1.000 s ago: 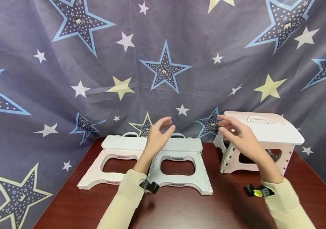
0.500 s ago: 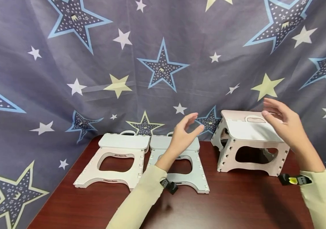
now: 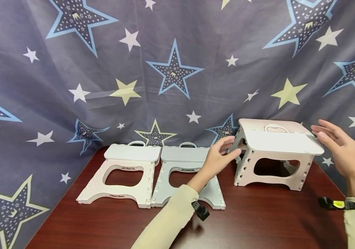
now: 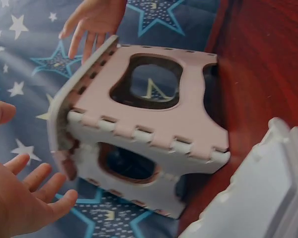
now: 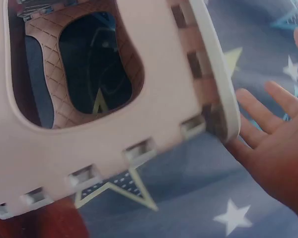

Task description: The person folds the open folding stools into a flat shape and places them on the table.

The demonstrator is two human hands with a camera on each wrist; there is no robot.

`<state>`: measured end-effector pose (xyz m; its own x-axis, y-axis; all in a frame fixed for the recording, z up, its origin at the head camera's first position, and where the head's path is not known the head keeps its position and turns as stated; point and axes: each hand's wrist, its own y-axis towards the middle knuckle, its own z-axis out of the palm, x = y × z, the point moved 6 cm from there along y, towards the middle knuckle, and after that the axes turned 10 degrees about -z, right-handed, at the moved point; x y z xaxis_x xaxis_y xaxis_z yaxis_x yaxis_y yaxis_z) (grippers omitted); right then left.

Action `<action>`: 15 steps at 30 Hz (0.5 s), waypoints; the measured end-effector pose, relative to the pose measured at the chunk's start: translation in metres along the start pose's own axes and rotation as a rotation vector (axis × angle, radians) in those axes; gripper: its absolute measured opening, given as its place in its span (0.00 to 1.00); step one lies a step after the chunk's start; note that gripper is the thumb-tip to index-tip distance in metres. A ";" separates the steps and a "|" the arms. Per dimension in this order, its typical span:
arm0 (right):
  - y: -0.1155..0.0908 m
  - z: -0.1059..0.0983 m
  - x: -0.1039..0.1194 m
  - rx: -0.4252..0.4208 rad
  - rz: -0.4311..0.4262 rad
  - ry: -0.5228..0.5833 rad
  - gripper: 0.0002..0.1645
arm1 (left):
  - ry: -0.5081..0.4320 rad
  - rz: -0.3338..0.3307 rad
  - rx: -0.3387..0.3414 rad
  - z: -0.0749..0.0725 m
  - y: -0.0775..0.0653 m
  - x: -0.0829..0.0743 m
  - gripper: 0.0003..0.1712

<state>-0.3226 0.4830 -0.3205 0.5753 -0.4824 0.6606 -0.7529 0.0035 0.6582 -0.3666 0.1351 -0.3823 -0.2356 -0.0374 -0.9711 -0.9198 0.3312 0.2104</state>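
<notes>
A pink and white folding stool (image 3: 284,142) stands unfolded at the right of the table, its white seat half towards me and a carry handle on top. My left hand (image 3: 218,159) hovers just left of it, fingers loosely bent, holding nothing. In the left wrist view there is a gap between that hand (image 4: 22,196) and the stool's side (image 4: 191,82). My right hand (image 3: 340,150) is at the seat's right end with fingers spread. The right wrist view has its fingertips close beside the white seat edge (image 5: 221,74); contact cannot be told.
Two folded stools lie side by side on the dark red table (image 3: 258,218): a white one (image 3: 132,154) at left and a pale blue-grey one (image 3: 180,155) beside it, partly behind my left forearm. A star-patterned grey curtain (image 3: 215,41) hangs behind.
Both hands have moved right. The left went from over the folded stools to the standing stool's left side; the right crossed from its left side over to its right end.
</notes>
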 end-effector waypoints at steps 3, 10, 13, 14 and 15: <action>-0.011 -0.004 -0.011 0.017 -0.016 0.221 0.35 | -0.012 -0.028 0.018 0.008 0.000 0.010 0.29; -0.031 -0.009 -0.034 0.037 -0.012 0.520 0.37 | -0.050 -0.079 0.037 0.025 0.003 0.029 0.27; -0.038 -0.006 -0.042 0.038 0.003 0.583 0.36 | -0.057 -0.098 0.042 0.032 0.004 0.035 0.28; -0.040 -0.005 -0.044 0.040 0.014 0.599 0.36 | -0.059 -0.106 0.042 0.034 0.005 0.037 0.28; -0.042 -0.004 -0.046 0.043 0.025 0.617 0.36 | -0.061 -0.114 0.040 0.036 0.005 0.039 0.28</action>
<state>-0.3166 0.5089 -0.3770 0.6264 0.1126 0.7713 -0.7734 -0.0331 0.6330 -0.3695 0.1695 -0.4233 -0.1100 -0.0197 -0.9937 -0.9258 0.3657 0.0952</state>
